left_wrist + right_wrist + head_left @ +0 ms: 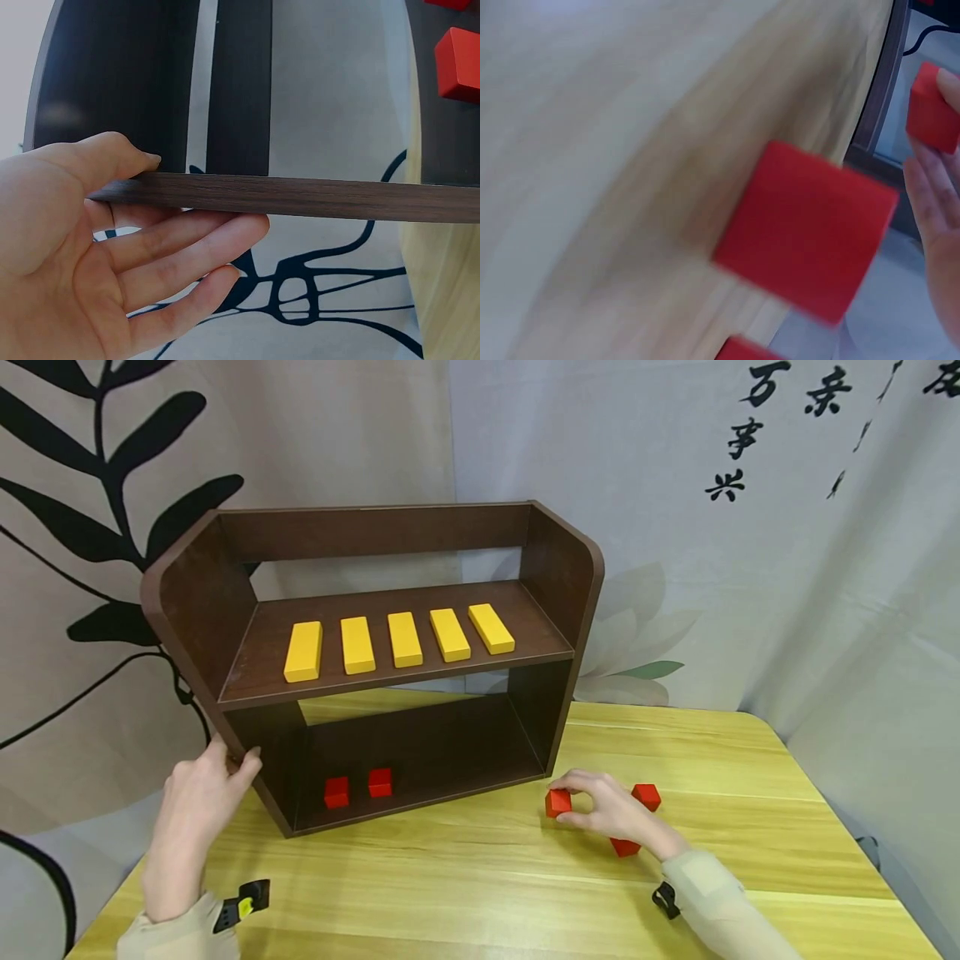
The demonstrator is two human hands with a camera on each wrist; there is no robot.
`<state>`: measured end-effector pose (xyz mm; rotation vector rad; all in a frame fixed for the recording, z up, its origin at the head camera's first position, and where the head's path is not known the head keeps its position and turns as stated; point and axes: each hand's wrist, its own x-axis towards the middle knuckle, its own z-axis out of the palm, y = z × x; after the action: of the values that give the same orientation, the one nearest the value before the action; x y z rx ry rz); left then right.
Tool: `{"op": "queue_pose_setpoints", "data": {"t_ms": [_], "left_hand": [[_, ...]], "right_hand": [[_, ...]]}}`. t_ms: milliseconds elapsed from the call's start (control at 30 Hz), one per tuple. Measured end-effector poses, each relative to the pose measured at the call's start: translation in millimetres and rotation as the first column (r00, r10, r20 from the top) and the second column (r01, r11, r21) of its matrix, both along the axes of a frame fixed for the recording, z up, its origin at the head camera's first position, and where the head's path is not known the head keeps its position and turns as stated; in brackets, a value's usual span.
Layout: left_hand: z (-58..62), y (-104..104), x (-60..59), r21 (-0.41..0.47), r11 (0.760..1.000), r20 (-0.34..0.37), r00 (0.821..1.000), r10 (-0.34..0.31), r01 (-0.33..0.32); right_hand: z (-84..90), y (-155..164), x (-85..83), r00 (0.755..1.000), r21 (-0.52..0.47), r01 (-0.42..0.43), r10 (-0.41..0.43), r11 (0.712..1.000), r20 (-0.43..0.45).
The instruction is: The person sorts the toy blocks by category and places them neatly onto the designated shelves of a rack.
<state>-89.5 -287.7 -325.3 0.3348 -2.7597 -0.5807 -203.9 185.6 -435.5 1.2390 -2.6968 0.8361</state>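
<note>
My left hand (193, 806) grips the left side panel of a dark brown two-tier shelf (378, 518). In the left wrist view, the thumb lies on one face of the panel (330, 199) and the fingers on the other. At the shelf's front right corner, my right hand (609, 806) pinches a red cube (558, 803) between thumb and fingers. Two more red cubes lie on the table by that hand, one behind it (647, 796) and one partly hidden under the wrist (625, 847). On the lower tier sit two red cubes, a left one (337, 792) and a right one (380, 782).
Several yellow blocks, among them a middle block (405, 639), lie in a row on the upper tier. The shelf stands on a light wooden table (450, 893). Behind it hangs a pale printed cloth (675, 543). A black cable (56, 877) curves at the lower left.
</note>
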Motion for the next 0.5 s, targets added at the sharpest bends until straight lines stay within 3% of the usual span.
{"op": "queue_pose_setpoints", "data": {"t_ms": [167, 500], "left_hand": [[0.5, 0.1, -0.3, 0.000, 1.000, 0.003, 1.000, -0.001, 0.001], [0.5, 0.1, 0.6, 0.006, 1.000, 0.028, 1.000, 0.006, -0.006]], "right_hand": [[2.9, -15.9, -5.0, 1.000, -0.023, -0.009, 0.009, 1.000, -0.030], [4.9, -48.4, -15.2, 0.999, -0.117, -0.039, 0.038, 0.992, -0.010]]}}
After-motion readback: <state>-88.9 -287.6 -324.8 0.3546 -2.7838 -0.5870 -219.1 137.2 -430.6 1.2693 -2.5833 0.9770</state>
